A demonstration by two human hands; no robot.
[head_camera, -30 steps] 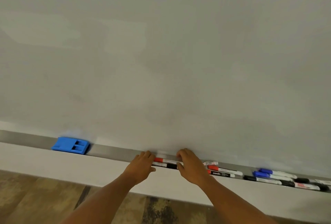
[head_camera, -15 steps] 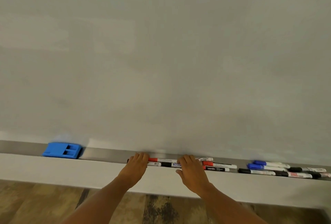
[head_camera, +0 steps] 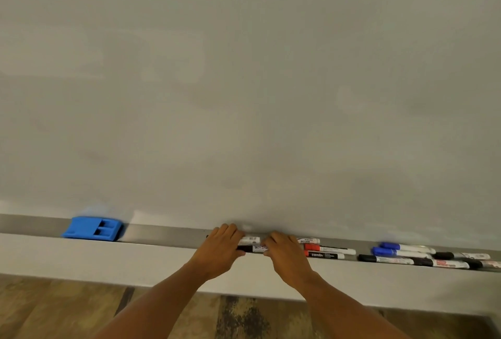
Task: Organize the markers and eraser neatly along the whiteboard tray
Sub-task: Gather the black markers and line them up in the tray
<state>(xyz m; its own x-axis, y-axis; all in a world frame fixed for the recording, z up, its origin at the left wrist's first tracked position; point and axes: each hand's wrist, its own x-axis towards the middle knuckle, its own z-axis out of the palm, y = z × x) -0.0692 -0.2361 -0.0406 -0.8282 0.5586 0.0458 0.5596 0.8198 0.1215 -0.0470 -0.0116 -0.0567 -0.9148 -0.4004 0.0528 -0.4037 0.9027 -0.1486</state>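
A: What's nearest the camera?

B: Wood-look floor (head_camera: pixel 54 311) at the bottom, w/ two bare forearms reaching up from it. Above the floor runs a pale ledge (head_camera: pixel 108 262) below the whiteboard tray (head_camera: pixel 168 234), a grey metal channel crossing the whole view.

A: And the hands?

B: Left hand (head_camera: pixel 219 250) lies palm down over the tray edge, fingers together and curled onto the left ends of two markers. Right hand (head_camera: pixel 287 254) sits just beside it, same pose, fingers bent over the same pair. Between the hands you see a black-capped marker (head_camera: pixel 250 248) in front and a white-barrelled marker (head_camera: pixel 250 239) behind it. Both hands press on these; can't tell if either truly pinches one.

A: Other markers?

B: Right of the right hand, touching each other: a red marker (head_camera: pixel 329 248), a red-tipped "camlin" marker (head_camera: pixel 324 255) in front, and a third marker (head_camera: pixel 309 241) at the back, partly hidden. Farther right, apart from that group, a cluster: two blue markers (head_camera: pixel 401 249) stacked front to back, a black marker (head_camera: pixel 385 259), plus more black-capped ones (head_camera: pixel 461 260) running to the frame edge, overlapping.

A: The eraser?

B: Blue eraser (head_camera: pixel 92 228), in the tray well to the left of both hands, alone.

A: Behind it all?

B: The whiteboard (head_camera: pixel 244 81), blank, w/ faint wipe smudges, fills the rest.
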